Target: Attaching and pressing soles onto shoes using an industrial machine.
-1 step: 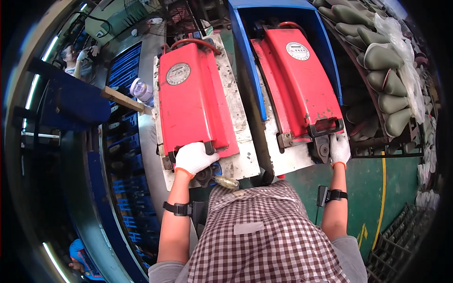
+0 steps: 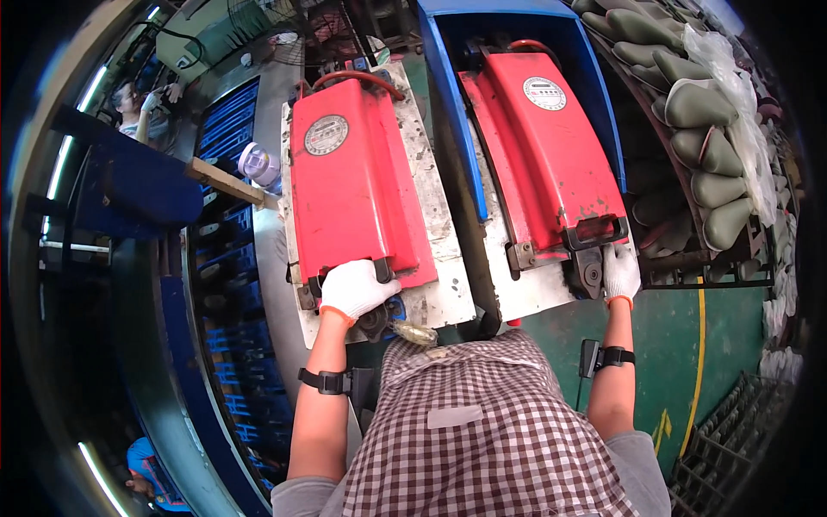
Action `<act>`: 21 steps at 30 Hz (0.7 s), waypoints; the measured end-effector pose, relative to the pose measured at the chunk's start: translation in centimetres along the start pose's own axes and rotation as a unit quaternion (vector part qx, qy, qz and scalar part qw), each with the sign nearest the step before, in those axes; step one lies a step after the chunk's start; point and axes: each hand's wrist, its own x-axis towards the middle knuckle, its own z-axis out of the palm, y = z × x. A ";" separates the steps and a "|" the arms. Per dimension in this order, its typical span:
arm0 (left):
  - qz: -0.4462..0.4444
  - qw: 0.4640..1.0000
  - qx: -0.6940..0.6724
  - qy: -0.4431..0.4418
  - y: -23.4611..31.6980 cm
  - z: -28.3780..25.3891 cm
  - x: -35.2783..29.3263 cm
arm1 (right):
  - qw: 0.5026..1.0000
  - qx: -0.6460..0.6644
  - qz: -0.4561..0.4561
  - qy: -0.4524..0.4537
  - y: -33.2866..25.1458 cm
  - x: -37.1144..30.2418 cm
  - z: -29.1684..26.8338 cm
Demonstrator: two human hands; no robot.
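Two red machine covers stand side by side before me. My left hand (image 2: 355, 289), in a white glove with an orange cuff, is closed round the black handle (image 2: 383, 270) at the front of the left red cover (image 2: 345, 198). The right red cover (image 2: 556, 142) has a round dial label and a worn front edge. Just below its black handle (image 2: 594, 233), my gloved right hand (image 2: 621, 274) is at the front right corner, beside a dark metal bracket (image 2: 589, 274). Its fingertips are partly hidden under the handle and look closed on something I cannot make out.
A blue metal hood (image 2: 457, 112) surrounds the right cover. Grey-green shoe-last shapes (image 2: 698, 103) fill a rack at right. A conveyor with blue slats (image 2: 228, 146) runs along the left, beside a plastic bottle (image 2: 258, 164). Another person (image 2: 133, 112) is at the far left.
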 end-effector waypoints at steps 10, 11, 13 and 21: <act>-0.005 1.000 0.006 -0.012 -0.1 0.1 0.2 | 1.000 -0.012 0.012 -0.027 0.2 0.3 -0.1; -0.005 1.000 0.009 -0.011 -0.1 0.1 0.1 | 1.000 -0.015 0.010 -0.025 0.2 0.3 -0.1; -0.002 1.000 0.009 -0.010 -0.4 0.4 0.2 | 1.000 -0.017 0.007 -0.024 0.1 0.2 -0.1; -0.002 1.000 0.020 -0.015 -0.4 0.4 0.3 | 0.999 -0.014 0.010 -0.028 -0.3 0.0 -0.5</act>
